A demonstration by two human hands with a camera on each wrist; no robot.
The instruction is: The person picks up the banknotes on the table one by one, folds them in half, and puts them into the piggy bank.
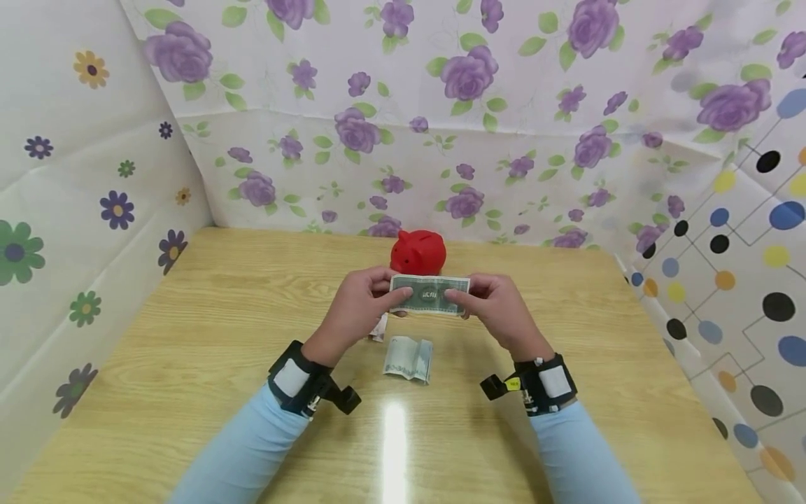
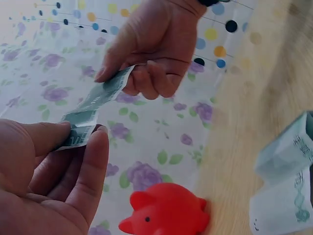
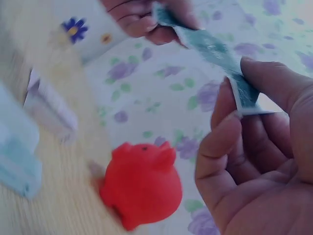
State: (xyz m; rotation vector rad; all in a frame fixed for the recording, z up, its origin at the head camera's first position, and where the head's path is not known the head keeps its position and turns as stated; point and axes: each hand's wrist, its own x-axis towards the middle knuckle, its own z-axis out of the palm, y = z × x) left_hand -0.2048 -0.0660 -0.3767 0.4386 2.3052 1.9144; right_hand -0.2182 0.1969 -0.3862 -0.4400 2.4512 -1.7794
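Note:
A green banknote [image 1: 429, 294] is stretched between both hands above the table. My left hand [image 1: 359, 301] pinches its left end between thumb and fingers, and my right hand [image 1: 500, 311] pinches the right end the same way. Creases cross the note in the left wrist view. Just behind it sits a red piggy bank [image 1: 423, 252], its lower part partly covered by the hands and note in the head view. A second creased banknote [image 1: 408, 358] lies on the table nearer the body. Beside the left hand, a pale folded note [image 1: 378, 327] is mostly hidden by that hand.
The wooden table [image 1: 208, 336] runs back to a wall covering with purple flowers [image 1: 469, 73]. Patterned sheets also stand at the left and right sides. A strip of light reflects off the tabletop near the front.

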